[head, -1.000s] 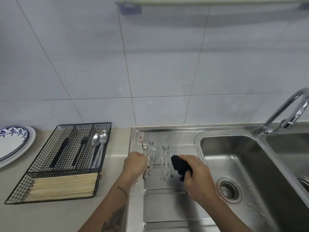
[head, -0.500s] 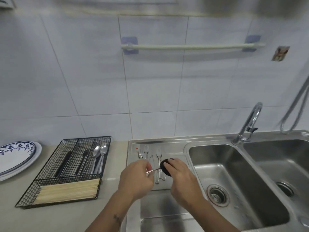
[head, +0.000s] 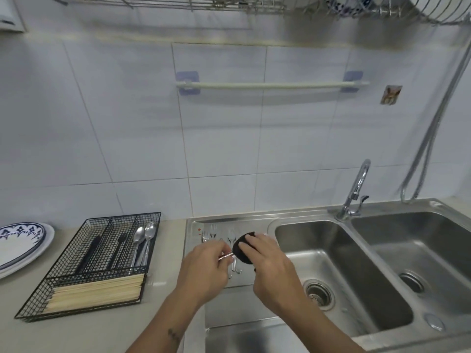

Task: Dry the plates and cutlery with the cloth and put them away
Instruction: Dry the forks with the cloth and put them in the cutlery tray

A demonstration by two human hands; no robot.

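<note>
Beside sink, wire tray holding spoons, seemingly chopsticks

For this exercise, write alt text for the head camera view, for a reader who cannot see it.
Over a steel draining board, the left hand holds a silver metal utensil by its handle while the right hand wipes it with a dark cloth. A black wire cutlery tray sits to the left.

Both forearms extended fwd. L hand fingers curled, pinching a metal handle. R hand curled round dark cloth.
</note>
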